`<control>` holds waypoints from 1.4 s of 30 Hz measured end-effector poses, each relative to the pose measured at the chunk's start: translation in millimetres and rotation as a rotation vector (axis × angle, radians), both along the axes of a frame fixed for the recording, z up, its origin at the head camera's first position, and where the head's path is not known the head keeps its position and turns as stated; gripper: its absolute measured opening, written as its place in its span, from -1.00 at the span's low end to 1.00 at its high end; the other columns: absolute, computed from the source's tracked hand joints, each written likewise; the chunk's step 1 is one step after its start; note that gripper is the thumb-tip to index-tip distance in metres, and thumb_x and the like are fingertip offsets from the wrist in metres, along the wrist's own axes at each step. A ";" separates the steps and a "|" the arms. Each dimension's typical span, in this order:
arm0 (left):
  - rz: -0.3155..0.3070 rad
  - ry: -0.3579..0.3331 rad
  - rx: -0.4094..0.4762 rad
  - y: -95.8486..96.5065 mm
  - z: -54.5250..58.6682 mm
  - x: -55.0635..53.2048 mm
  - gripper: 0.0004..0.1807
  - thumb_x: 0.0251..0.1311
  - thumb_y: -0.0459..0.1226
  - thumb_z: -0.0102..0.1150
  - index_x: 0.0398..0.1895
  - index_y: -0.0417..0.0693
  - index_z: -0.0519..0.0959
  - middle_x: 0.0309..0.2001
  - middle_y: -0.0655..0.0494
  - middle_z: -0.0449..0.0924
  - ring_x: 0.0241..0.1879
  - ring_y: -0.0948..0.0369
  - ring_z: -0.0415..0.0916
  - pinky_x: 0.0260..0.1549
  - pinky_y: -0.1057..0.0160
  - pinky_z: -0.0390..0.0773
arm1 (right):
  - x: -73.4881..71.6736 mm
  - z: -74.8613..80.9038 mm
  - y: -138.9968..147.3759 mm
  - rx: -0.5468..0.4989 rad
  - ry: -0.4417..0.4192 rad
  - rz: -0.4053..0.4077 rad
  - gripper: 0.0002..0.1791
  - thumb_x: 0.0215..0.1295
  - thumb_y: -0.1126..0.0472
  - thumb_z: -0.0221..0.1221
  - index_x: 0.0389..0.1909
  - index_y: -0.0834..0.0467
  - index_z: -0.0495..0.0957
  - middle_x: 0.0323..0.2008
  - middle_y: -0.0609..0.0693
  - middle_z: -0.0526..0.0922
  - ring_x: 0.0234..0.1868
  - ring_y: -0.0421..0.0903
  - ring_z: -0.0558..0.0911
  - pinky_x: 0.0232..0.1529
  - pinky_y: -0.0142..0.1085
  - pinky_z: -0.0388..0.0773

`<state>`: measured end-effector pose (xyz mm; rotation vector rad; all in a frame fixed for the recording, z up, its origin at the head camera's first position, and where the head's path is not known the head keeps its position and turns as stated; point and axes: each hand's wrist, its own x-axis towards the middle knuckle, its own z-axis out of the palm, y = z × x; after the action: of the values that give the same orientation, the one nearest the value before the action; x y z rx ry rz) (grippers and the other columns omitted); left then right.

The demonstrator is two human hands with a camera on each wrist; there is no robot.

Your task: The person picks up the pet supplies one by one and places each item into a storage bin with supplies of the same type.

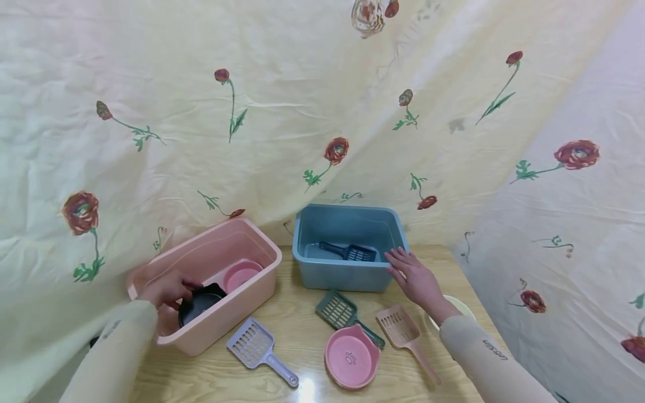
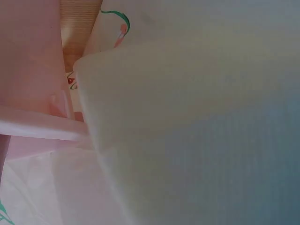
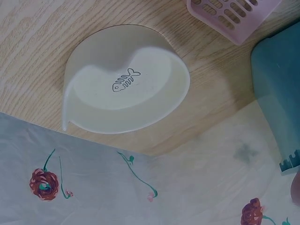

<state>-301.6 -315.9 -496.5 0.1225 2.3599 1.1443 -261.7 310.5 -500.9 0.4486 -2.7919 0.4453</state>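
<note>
My left hand (image 1: 168, 288) is inside the pink bin (image 1: 252, 246) at the left and grips the rim of a black bowl (image 1: 201, 302). A small pink bowl (image 1: 242, 274) lies behind it in the same bin. My right hand (image 1: 414, 275) rests with straight fingers on the front right corner of the blue bin (image 1: 347, 277), which holds a dark blue slotted scoop (image 1: 350, 253). The left wrist view shows little but my sleeve (image 2: 197, 131) and the pink bin's wall (image 2: 28, 70).
On the wooden table (image 1: 302, 336) lie a lilac scoop (image 1: 254, 347), a green scoop (image 1: 337, 310), a pale pink scoop (image 1: 400, 330) and a pink paw-print bowl (image 1: 351, 355). A white fishbone bowl (image 3: 124, 82) sits at the right edge. Flowered cloth (image 1: 302, 112) hangs behind.
</note>
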 end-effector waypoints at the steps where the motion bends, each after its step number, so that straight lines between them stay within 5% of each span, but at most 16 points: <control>1: 0.005 -0.007 0.007 -1.0 -0.5 0.2 -0.42 0.16 -0.62 0.13 0.33 -0.53 0.48 0.08 -0.41 0.65 -0.15 0.01 0.65 -0.27 -0.03 0.82 | 0.3 0.1 -0.4 0.000 -0.001 0.000 -0.47 0.56 0.16 0.26 0.46 0.23 0.52 0.44 0.26 0.52 0.55 0.30 0.38 0.55 0.24 0.24; 9: -0.064 0.018 0.048 -7.1 14.3 -0.8 -0.43 0.34 -0.48 0.23 0.38 -0.56 0.40 0.29 -0.50 0.53 -0.02 0.09 0.66 -0.21 0.02 0.80 | 0.8 1.7 -2.6 -0.009 0.008 0.011 -0.48 0.56 0.17 0.25 0.45 0.25 0.52 0.43 0.28 0.53 0.54 0.31 0.38 0.54 0.25 0.24; 18: -0.041 -0.088 0.113 -6.3 38.0 -6.9 -0.40 0.48 -0.37 0.22 0.50 -0.43 0.36 0.41 -0.41 0.47 0.01 0.13 0.67 0.12 -0.09 0.73 | 0.5 0.8 -4.5 -0.009 0.023 0.020 -0.48 0.55 0.17 0.26 0.43 0.27 0.54 0.41 0.29 0.54 0.53 0.33 0.40 0.54 0.26 0.25; 28: -0.079 -0.121 0.120 3.5 67.0 -15.2 -0.33 0.51 -0.24 0.25 0.60 -0.23 0.33 0.53 -0.30 0.37 0.27 0.10 0.62 0.27 -0.07 0.64 | -1.7 -2.5 -1.4 0.011 -0.007 0.004 -0.46 0.55 0.16 0.26 0.46 0.24 0.51 0.44 0.27 0.52 0.55 0.30 0.37 0.56 0.24 0.23; 42: -0.181 -0.143 0.157 28.8 112.7 -20.8 -0.28 0.56 -0.26 0.21 0.65 -0.28 0.20 0.56 -0.32 0.30 0.41 -0.03 0.51 0.29 -0.04 0.62 | -1.5 0.7 -0.4 0.005 0.019 0.015 -0.47 0.54 0.18 0.27 0.44 0.26 0.53 0.43 0.29 0.53 0.54 0.31 0.39 0.54 0.26 0.23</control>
<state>-322.4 -287.2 -383.8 0.2935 2.0872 1.2067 -263.2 310.1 -500.2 0.4734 -2.7737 0.4346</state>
